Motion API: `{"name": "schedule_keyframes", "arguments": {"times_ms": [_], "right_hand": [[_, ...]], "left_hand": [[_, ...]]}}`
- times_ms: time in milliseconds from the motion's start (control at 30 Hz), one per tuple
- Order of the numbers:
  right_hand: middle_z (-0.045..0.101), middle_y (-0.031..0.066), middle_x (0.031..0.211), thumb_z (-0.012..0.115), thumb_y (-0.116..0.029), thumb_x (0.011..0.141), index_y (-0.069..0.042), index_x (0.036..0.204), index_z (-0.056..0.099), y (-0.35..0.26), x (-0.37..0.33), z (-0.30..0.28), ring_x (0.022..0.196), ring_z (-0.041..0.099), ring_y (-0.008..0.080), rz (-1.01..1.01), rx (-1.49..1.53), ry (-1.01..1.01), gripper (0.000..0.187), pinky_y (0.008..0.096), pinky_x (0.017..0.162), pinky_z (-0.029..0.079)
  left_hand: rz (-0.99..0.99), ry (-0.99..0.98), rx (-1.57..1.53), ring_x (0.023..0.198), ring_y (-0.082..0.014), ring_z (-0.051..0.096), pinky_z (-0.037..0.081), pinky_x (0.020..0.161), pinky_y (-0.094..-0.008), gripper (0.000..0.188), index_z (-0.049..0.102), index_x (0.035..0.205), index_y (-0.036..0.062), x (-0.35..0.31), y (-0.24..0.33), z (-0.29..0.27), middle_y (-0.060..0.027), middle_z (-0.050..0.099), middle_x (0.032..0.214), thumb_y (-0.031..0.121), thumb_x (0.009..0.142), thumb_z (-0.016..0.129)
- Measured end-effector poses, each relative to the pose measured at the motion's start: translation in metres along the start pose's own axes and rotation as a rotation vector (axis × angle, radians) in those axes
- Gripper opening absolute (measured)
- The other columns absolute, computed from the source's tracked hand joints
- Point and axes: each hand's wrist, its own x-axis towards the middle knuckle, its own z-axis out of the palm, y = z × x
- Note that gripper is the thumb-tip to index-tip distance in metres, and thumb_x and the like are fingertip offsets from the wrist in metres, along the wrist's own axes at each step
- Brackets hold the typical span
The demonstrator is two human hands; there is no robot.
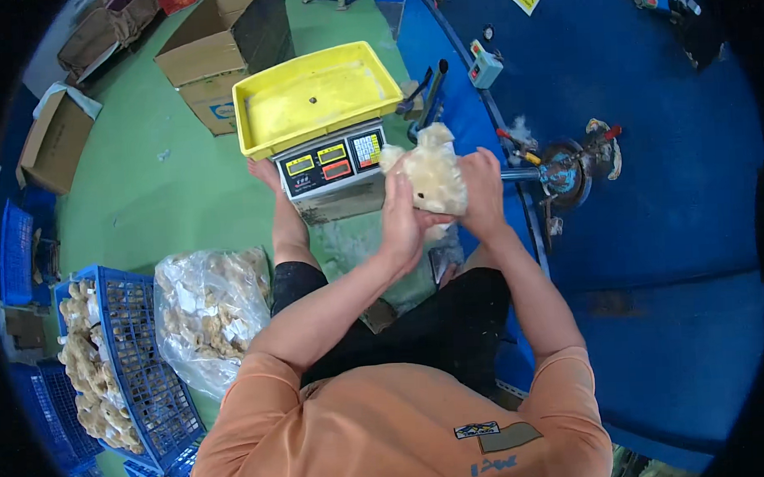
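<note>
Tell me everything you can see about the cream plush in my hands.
The cream plush looks soft and shaggy, with rounded lobes sticking out at its top and left side, and one small dark spot toward its lower left. It is held up between your left hand and right hand, right of the scale. Whether the metal tube meets it is hidden.

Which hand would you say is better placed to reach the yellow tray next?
Probably the left hand: both hold the plush, but the left is nearer the tray, while the right hand is beside the pipe.
</note>
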Motion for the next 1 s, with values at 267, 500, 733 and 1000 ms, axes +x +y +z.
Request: {"name": "schedule_keyframes", "arguments": {"times_ms": [267,500,733,1000], "right_hand": [[0.059,0.0082,0.095,0.059,-0.018,0.083,-0.006,0.103,0.061,0.007,-0.006,0.017,0.092,0.053,0.026,-0.009,-0.01,0.103,0.024,0.0459,0.104,0.037],[0.061,0.0096,0.094,0.062,-0.017,0.08,-0.006,0.103,0.06,-0.013,0.005,0.008,0.092,0.055,0.0272,0.033,-0.013,0.003,0.025,0.0439,0.101,0.038],[0.064,0.0111,0.094,0.064,-0.019,0.08,-0.006,0.102,0.061,-0.032,0.013,0.014,0.091,0.058,0.0279,0.056,-0.029,-0.151,0.026,0.0429,0.099,0.039],[0.066,0.0122,0.093,0.071,-0.028,0.076,-0.003,0.099,0.064,-0.039,0.019,0.009,0.09,0.061,0.0288,0.116,0.164,-0.033,0.035,0.0424,0.096,0.042]], "left_hand": [[-0.077,-0.015,0.037,0.098,-0.022,0.064,0.058,0.072,-0.0305,0.049,0.031,0.148,0.0113,0.002,0.011,-0.004,-0.0145,0.055,0.128,0.04,0.109,0.036],[0.003,-0.061,0.213,0.105,-0.0217,0.064,0.057,0.078,-0.0334,0.056,0.033,0.15,0.0093,0.002,0.019,-0.028,-0.0145,0.057,0.132,0.033,0.104,0.053],[0.195,-0.158,0.92,0.111,-0.0244,0.063,0.052,0.093,-0.0342,0.073,0.042,0.145,0.0041,0.014,0.001,-0.076,-0.0168,0.057,0.136,0.022,0.084,0.078],[0.078,-0.123,0.89,0.118,-0.027,0.06,0.046,0.102,-0.0371,0.071,0.051,0.137,-0.0008,0.029,0.026,-0.043,-0.0186,0.058,0.135,0.018,0.076,0.082]]}}
